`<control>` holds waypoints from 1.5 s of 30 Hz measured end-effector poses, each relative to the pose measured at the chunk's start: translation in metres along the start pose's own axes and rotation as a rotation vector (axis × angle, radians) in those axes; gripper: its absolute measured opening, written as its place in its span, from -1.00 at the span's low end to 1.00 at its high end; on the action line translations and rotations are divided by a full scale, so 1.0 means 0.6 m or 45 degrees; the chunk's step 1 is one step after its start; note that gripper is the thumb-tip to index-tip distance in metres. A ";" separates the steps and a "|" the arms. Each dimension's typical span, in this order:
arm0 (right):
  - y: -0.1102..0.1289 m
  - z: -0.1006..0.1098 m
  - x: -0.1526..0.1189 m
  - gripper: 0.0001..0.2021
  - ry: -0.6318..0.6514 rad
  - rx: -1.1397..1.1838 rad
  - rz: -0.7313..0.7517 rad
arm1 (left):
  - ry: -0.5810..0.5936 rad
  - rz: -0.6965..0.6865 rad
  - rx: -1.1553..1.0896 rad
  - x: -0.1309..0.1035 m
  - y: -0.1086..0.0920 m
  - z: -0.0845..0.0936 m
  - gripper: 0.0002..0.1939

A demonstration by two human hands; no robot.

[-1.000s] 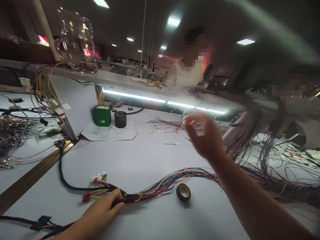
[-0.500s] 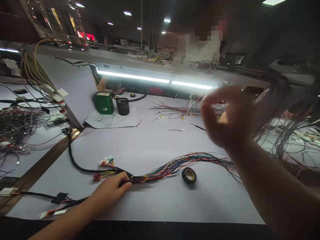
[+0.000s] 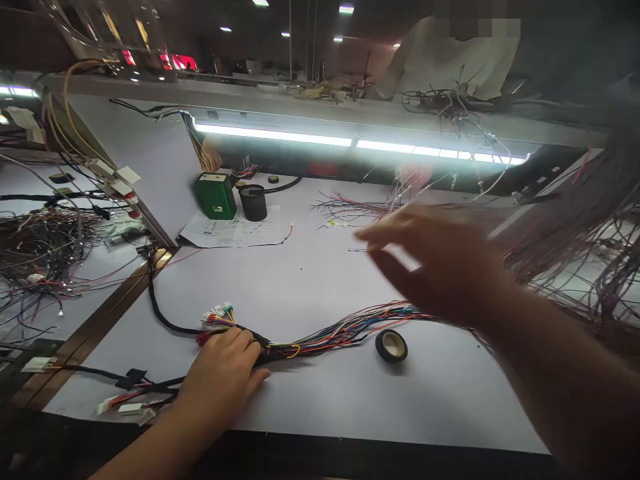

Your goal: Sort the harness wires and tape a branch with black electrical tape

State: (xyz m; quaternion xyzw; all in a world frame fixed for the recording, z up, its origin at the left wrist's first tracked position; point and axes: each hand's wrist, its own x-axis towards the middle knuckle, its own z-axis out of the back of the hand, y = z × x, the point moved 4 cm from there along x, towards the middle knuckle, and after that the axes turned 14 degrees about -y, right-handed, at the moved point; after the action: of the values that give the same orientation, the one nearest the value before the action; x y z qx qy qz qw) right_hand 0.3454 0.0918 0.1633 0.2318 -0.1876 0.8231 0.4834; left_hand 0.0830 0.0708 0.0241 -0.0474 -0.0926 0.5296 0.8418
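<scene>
A wire harness (image 3: 340, 333) runs across the bench, its many coloured wires loose on the right and wrapped in black on the left. My left hand (image 3: 225, 363) lies over its wrapped part with the fingers curled around the bundle and the thumb out on the near side. Small white and teal connectors (image 3: 220, 313) show just beyond my knuckles, with red ones partly under the hand. My right hand (image 3: 440, 260), blurred, hovers above the bench with a gap between thumb and forefinger and nothing visible in it. Below it stands a roll of black tape (image 3: 391, 346).
A green box (image 3: 216, 197) and a black mesh cup (image 3: 253, 203) stand on a printed sheet (image 3: 235, 230) at the back left. Loose thin wires (image 3: 350, 203) lie at the back under the lamp (image 3: 280, 135). Hanging wires (image 3: 600, 267) crowd the right side. A person (image 3: 450, 57) is beyond the shelf.
My right hand has moved left and a little lower, its thumb and forefinger now pointing left. My left hand has shifted over the red connectors, fingers further across the bundle. The view has tilted slightly.
</scene>
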 end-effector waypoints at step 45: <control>-0.282 -0.084 -0.338 -0.60 0.505 -0.373 -0.587 | 0.287 -0.103 0.110 0.105 -0.106 -0.017 -0.62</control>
State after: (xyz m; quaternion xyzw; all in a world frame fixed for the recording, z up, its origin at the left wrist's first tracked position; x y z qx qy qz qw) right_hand 0.5709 0.0530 0.0220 0.0314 -0.1488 0.6855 0.7120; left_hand 0.1675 0.0999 0.0324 -0.0665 0.0238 0.4900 0.8689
